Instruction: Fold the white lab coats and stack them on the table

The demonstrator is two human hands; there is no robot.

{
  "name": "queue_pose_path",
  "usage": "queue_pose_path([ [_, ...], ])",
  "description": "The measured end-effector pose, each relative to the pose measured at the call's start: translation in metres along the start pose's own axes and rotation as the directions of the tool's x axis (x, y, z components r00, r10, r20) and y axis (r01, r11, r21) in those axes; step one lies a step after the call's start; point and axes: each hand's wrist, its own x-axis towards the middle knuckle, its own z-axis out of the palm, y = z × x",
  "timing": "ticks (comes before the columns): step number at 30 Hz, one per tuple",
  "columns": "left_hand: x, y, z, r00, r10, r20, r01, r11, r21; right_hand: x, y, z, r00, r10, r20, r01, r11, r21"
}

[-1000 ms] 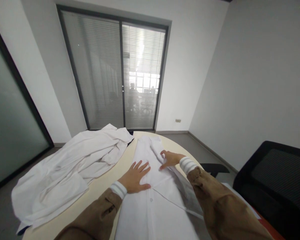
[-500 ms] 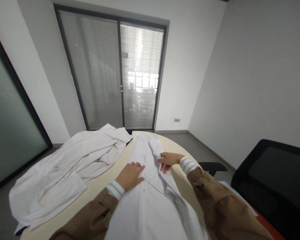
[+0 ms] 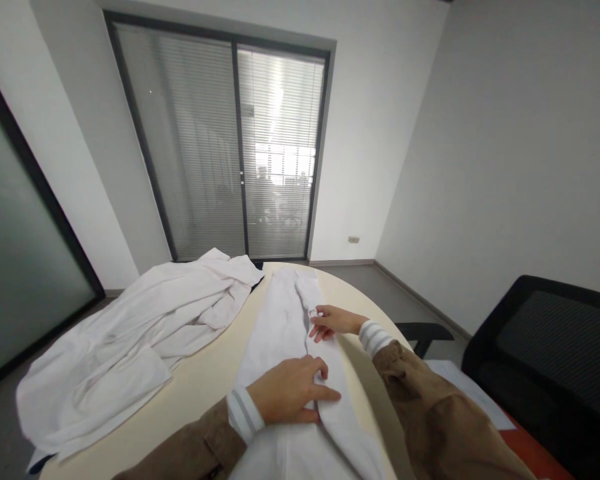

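A long white button-front garment [image 3: 273, 333] lies lengthwise on the round table, its right side turned inward in a narrow fold. My left hand [image 3: 295, 390] rests on the nearer part of that fold with its fingers spread. Farther up, my right hand [image 3: 336, 321] has its thumb and bent fingers closed on the folded edge. The garment's near end runs out of view beneath my left forearm.
A second, rumpled white garment [image 3: 130, 347] covers the left of the cream table [image 3: 200, 393], with something dark under its edge. A black mesh chair [image 3: 545, 353] stands at right, near white paper [image 3: 467, 393] on a red surface [image 3: 535, 453].
My left hand has moved nearer and to the right, onto the fold. The garment's right side now lies farther inward and flatter. My right hand has shifted slightly left.
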Motion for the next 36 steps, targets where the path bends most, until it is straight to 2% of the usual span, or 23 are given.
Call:
queue_pose_path([
  [5,0.005,0.011,0.006,0.992,0.122,-0.024,-0.123,0.991,-0.061,0.002,0.011,0.003,0.983,-0.13,-0.13,0.133,0.991,0.012],
  [10,0.001,0.018,0.003,0.997,0.063,-0.048,-0.07,0.986,-0.153,0.01,0.021,0.015,0.934,-0.212,-0.286,0.227,0.974,0.019],
  [15,-0.002,0.019,0.011,0.997,0.049,0.051,-0.03,0.941,-0.336,0.021,0.035,0.025,0.922,-0.26,-0.286,0.269,0.963,-0.008],
  [19,0.002,0.02,0.021,0.999,0.024,0.037,-0.01,0.937,-0.35,0.022,0.046,0.026,0.898,-0.306,-0.315,0.307,0.95,-0.046],
  [22,0.003,0.022,0.018,0.992,0.122,0.035,-0.102,0.929,-0.355,0.016,0.048,0.028,0.845,-0.397,-0.359,0.364,0.918,-0.159],
  [24,0.003,0.022,0.011,0.982,0.182,0.049,-0.15,0.912,-0.381,0.01,0.046,0.03,0.789,-0.497,-0.36,0.392,0.86,-0.328],
  [26,0.002,0.022,0.004,0.979,0.194,0.065,-0.153,0.904,-0.399,0.005,0.043,0.032,0.756,-0.579,-0.306,0.375,0.766,-0.522],
  [28,0.0,0.022,-0.001,0.978,0.191,0.087,-0.141,0.904,-0.404,0.003,0.039,0.033,0.746,-0.624,-0.233,0.343,0.66,-0.668],
  [31,0.0,0.025,0.002,0.977,0.165,0.139,-0.094,0.907,-0.412,0.004,0.033,0.034,0.725,-0.653,-0.219,0.28,0.57,-0.772],
  [33,0.0,0.029,0.007,0.975,0.113,0.19,-0.022,0.906,-0.424,0.005,0.03,0.035,0.696,-0.652,-0.301,0.213,0.588,-0.781],
  [36,0.0,0.032,0.009,0.975,0.058,0.216,0.043,0.901,-0.433,0.006,0.025,0.037,0.627,-0.625,-0.465,0.157,0.686,-0.71],
])
